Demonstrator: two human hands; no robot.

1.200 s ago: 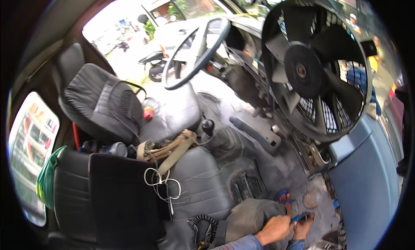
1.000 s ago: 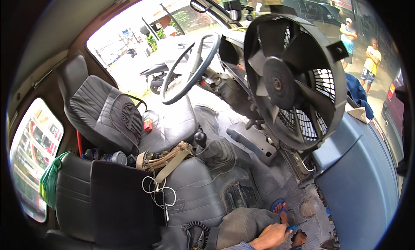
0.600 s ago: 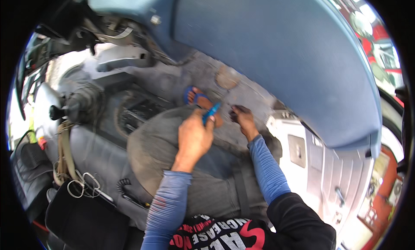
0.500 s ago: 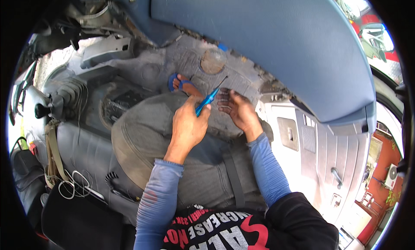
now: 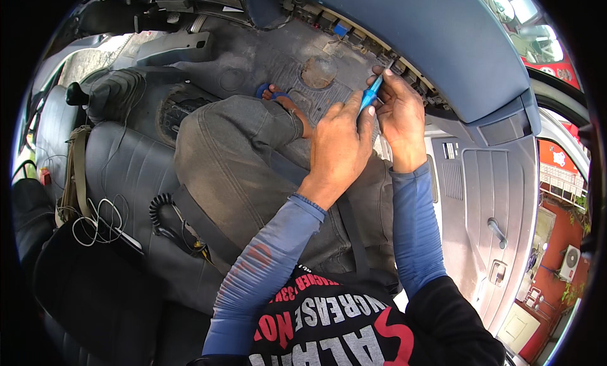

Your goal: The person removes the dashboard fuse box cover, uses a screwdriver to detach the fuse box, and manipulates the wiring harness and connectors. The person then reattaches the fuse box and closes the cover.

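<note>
My left hand [image 5: 338, 141] is closed on a slim blue screwdriver-like tool [image 5: 370, 95] with a thin metal shaft. Beside it my right hand [image 5: 404, 116] has its fingers curled round the front part of the same tool. Both hands are at the lower edge of the blue-grey dashboard [image 5: 442, 31], by an exposed strip of connectors with a blue part [image 5: 341, 30]. The tool's tip is partly hidden among the fingers and that strip, so I cannot tell what it touches.
My bent leg [image 5: 221, 138] and sandalled foot [image 5: 269, 91] are below. At left are the gear lever [image 5: 77, 95], grey seat [image 5: 133, 164], straps and cables [image 5: 101, 224]. The door panel [image 5: 474, 195] is at right, and the floor [image 5: 246, 50] has a rusty round patch [image 5: 317, 71].
My view has swung down from the seats and fan to the footwell. Both hands have moved up to the dashboard's lower edge, and my right hand, open half a second ago, has closed round the tool.
</note>
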